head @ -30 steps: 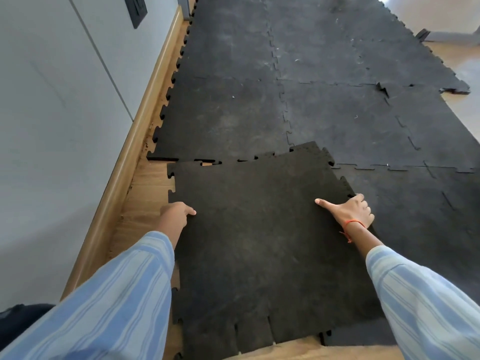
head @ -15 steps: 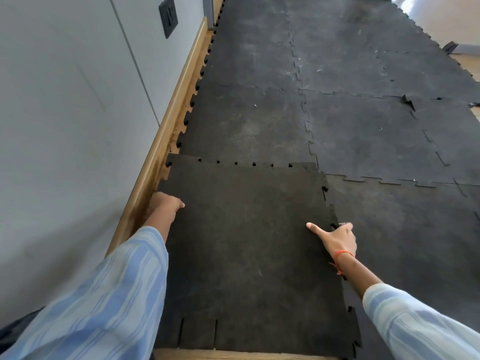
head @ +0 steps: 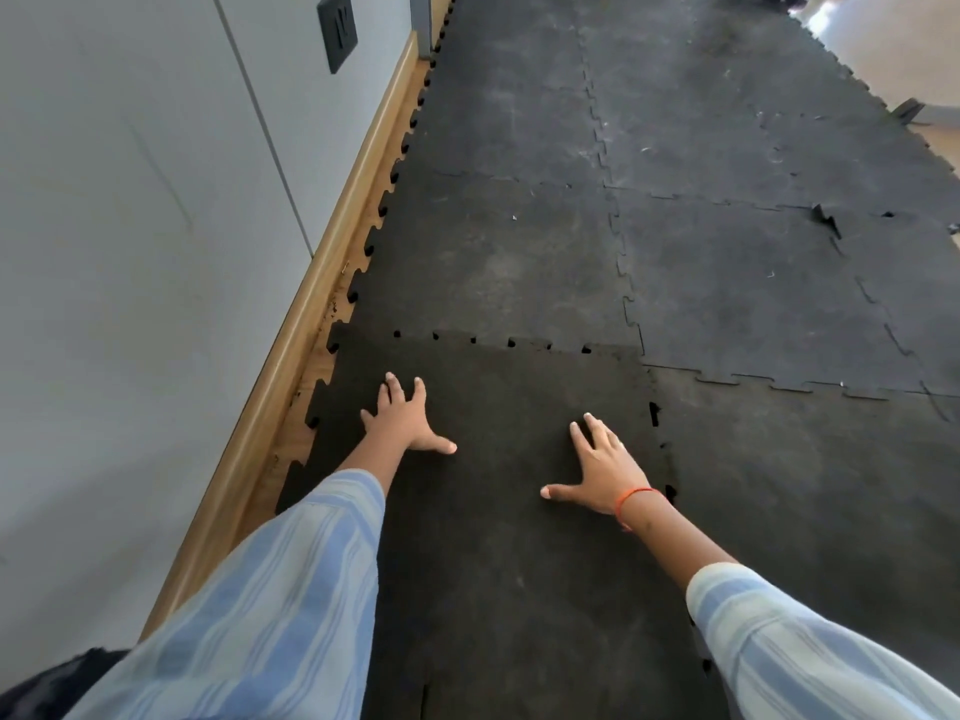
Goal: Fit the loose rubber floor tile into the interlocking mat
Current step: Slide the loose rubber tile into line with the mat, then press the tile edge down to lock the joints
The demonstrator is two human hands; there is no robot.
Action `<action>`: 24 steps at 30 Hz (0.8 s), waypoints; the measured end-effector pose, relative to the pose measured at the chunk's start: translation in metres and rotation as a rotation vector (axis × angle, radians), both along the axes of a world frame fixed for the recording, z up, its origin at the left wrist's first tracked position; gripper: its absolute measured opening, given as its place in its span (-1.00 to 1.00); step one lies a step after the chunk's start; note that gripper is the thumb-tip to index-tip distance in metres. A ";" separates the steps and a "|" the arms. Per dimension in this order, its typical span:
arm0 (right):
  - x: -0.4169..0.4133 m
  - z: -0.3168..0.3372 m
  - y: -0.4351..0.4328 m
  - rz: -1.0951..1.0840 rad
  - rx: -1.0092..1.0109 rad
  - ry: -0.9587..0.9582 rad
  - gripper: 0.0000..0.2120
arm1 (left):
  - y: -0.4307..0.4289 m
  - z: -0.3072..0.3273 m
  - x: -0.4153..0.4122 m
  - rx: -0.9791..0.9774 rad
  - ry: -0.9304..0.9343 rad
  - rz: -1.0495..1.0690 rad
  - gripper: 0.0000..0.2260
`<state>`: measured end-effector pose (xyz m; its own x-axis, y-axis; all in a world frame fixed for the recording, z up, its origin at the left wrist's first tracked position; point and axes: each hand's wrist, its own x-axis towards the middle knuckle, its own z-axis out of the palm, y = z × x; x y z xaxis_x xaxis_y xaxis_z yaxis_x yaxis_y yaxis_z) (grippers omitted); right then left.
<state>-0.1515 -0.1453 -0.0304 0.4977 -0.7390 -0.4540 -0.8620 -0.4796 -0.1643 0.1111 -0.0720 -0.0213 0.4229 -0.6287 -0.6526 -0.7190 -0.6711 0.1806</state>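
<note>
The loose black rubber tile (head: 509, 553) lies flat at the near left corner of the interlocking mat (head: 727, 283). Its far edge meets the tile beyond it, with small gaps showing between the teeth. Its right edge sits against the neighbouring tile, also with a few dark gaps. My left hand (head: 402, 426) rests palm down on the tile near its left side, fingers spread. My right hand (head: 605, 472), with an orange thread at the wrist, lies flat near the tile's right edge, fingers spread. Neither hand holds anything.
A grey wall (head: 130, 252) with a wooden skirting board (head: 306, 314) runs along the left, close to the tile's toothed edge. A black wall plate (head: 337, 28) is higher up. One mat seam is lifted at the far right (head: 826, 218). Bare floor (head: 883, 39) lies beyond the mat.
The tile has slid left and forward from a skewed position into its corner slot. Both hands have left its side edges and now lie flat on top of it.
</note>
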 end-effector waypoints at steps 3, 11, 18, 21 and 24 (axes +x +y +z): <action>0.006 -0.010 -0.018 0.032 0.041 0.046 0.24 | -0.013 -0.007 0.016 0.002 -0.059 -0.097 0.17; 0.053 -0.003 -0.090 0.044 0.067 0.017 0.32 | -0.058 -0.014 0.055 -0.041 -0.120 -0.182 0.32; 0.075 0.004 -0.127 0.048 -0.004 0.060 0.19 | -0.061 -0.024 0.059 -0.059 -0.145 -0.198 0.30; 0.069 -0.001 -0.122 0.070 -0.044 0.051 0.18 | -0.055 -0.027 0.056 -0.108 -0.178 -0.192 0.30; 0.065 -0.006 -0.117 0.067 -0.050 0.025 0.18 | -0.050 -0.032 0.054 -0.103 -0.184 -0.205 0.31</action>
